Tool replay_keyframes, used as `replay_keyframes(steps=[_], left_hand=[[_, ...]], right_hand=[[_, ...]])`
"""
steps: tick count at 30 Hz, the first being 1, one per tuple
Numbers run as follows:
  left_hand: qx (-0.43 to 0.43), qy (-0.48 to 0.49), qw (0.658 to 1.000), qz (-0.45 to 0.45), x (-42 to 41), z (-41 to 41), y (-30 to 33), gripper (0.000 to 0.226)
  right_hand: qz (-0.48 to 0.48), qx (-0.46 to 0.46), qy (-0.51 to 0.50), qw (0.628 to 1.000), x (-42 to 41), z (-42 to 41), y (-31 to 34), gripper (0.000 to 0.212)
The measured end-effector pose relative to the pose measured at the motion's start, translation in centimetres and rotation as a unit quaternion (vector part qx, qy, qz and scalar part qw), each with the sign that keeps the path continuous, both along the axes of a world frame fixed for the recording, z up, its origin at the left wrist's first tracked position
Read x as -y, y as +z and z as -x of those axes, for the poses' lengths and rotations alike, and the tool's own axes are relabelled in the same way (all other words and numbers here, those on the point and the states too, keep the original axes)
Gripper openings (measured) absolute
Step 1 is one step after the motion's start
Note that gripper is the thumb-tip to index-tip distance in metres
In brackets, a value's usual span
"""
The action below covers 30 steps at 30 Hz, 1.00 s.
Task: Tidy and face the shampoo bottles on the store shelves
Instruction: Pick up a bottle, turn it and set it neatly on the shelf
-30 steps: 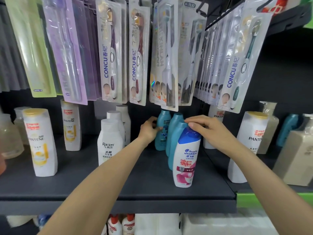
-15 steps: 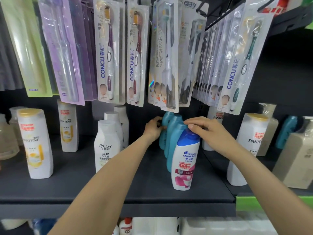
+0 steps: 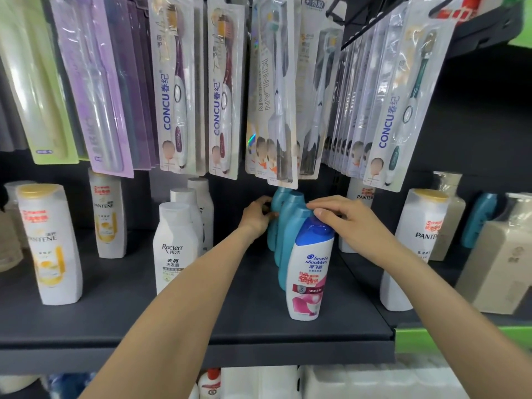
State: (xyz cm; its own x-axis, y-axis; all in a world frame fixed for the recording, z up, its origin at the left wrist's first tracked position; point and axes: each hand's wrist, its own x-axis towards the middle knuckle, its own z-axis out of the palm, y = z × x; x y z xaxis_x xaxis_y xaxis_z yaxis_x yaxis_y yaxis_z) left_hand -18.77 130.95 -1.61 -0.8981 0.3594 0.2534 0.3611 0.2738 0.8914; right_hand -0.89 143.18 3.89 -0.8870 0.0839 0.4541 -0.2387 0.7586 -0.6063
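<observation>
On the dark grey shelf (image 3: 115, 321), the upright white blue-capped Head & Shoulders bottle (image 3: 309, 272) faces forward; the right hand (image 3: 345, 223) clasps its cap at 12 o'clock, while the left hand (image 3: 257, 217) grips the rearmost teal plastic bottle (image 3: 278, 205).

Both bare forearms stretch toward twelve o'clock; left hand (image 3: 257, 216) curled in a grip, right hand (image 3: 349, 223) draped, fingers (image 3: 322, 213) bent.
</observation>
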Motion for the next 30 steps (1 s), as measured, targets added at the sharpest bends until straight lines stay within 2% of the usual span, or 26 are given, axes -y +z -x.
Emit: replay_keyframes(steps=[4, 9, 13, 17, 24, 30], left_hand=[[0.005, 0.013, 1.0, 0.006, 0.1, 0.0, 0.2, 0.036], [-0.019, 0.064, 0.998, -0.005, 0.8, -0.9, 0.6, 0.028], [-0.053, 0.102, 0.993, -0.001, 2.1, -2.8, 1.3, 0.024], [-0.115, 0.096, 0.989, 0.004, 4.0, -5.7, 2.1, 0.019], [-0.204, 0.043, 0.978, 0.009, 10.2, -12.2, 4.0, 0.01], [-0.256, 0.094, 0.962, -0.02, 18.3, -14.1, 4.2, 0.011]], right_hand=[[-0.014, 0.004, -0.007, 1.0, 0.2, 0.0, 0.2, 0.028], [-0.028, -0.008, -0.016, 0.999, 0.4, -0.1, 0.4, 0.026], [-0.031, -0.083, -0.036, 0.995, 1.5, -0.8, 0.8, 0.024], [-0.053, -0.135, -0.052, 0.988, 3.6, -2.4, 1.2, 0.023], [-0.002, -0.129, -0.079, 0.989, 9.4, -4.0, 0.1, 0.023], [0.012, -0.083, -0.074, 0.994, 15.3, -3.2, -0.8, 0.027]])
